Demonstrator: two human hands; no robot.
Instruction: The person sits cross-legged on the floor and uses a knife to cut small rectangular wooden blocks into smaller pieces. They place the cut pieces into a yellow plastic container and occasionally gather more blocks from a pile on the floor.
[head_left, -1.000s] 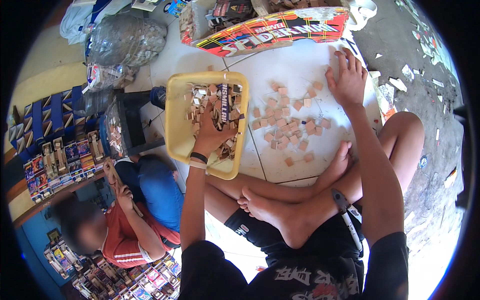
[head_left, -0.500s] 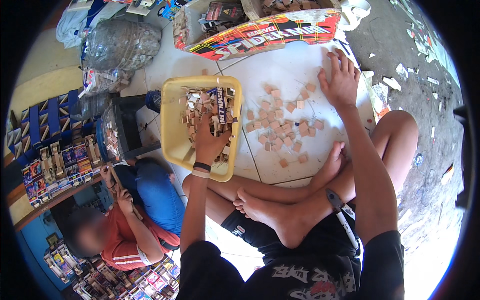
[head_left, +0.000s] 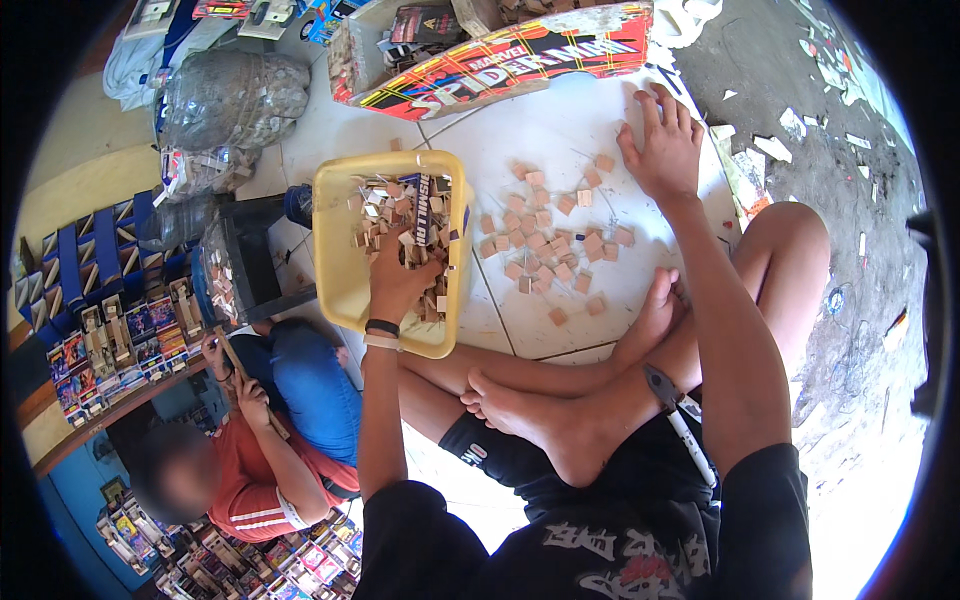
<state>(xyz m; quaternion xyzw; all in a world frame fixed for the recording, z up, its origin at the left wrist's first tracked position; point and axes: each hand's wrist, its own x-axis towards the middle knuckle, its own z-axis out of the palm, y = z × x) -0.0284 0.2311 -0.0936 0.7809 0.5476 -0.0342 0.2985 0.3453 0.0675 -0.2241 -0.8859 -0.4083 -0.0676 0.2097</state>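
My left hand (head_left: 398, 285) reaches into a yellow plastic basin (head_left: 335, 300), wearing a dark and a pale band on the wrist. Its thumb stands apart from the fingers, whose tips sink among small wooden blocks (head_left: 379, 207); no grip on a block shows. A dark blue printed strip (head_left: 421, 212) lies on the heap beside the fingers. Farther right, my right hand (head_left: 664, 150) is open, fingers spread, holding nothing, over the edge of the white tiles. Between the hands, several loose wooden blocks (head_left: 537, 240) with thin wire-like pieces lie scattered on the floor.
A decorated wooden box (head_left: 510, 75) with more blocks stands ahead. Pliers (head_left: 662, 388) rest by my crossed legs. At left are a filled clear plastic bag (head_left: 235, 100), a black stool-like frame (head_left: 262, 255) and a seated person in red (head_left: 265, 470) holding a wooden strip. Scraps litter the grey ground (head_left: 850, 250).
The whole view has shifted slightly, with most things now a little farther left. My left hand stays in the basin among the blocks; my right hand remains spread over the tiles' edge.
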